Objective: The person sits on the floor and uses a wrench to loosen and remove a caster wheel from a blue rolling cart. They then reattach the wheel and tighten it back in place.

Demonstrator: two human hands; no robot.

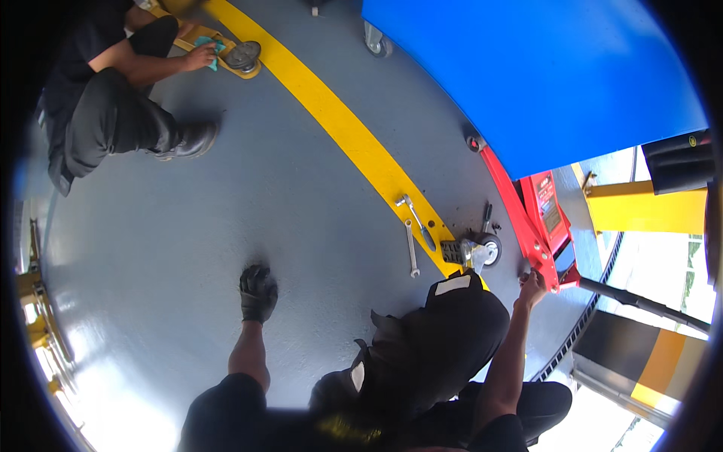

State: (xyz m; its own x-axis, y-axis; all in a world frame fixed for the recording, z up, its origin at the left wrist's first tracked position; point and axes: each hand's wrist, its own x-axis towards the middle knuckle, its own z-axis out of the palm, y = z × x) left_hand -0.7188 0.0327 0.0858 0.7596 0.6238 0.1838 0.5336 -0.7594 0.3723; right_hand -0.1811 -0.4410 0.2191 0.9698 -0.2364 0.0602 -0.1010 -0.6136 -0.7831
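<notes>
My left hand (258, 294), in a black glove, is down at the grey floor, a dark shadow around its fingertips. Its fingers look extended rather than gripping, and no object shows in it. My right hand (532, 286) is bare, with curled fingers at the rear end of a red floor jack (538, 218); whatever is between them is hidden. Near my knee lie a ratchet wrench (416, 221) with a dark grip and a combination wrench (412, 248). Beside them are a dark ribbed block (451, 251), a small wheel (491, 248) and a black-handled tool (487, 218).
A large blue panel (535, 75) overhangs the jack. A yellow stripe (331, 113) crosses the floor. At far left another person (113, 113) crouches, holding a teal cloth (213, 51) against a yellow arm with a round pad (243, 54). The jack's black handle (640, 301) extends right.
</notes>
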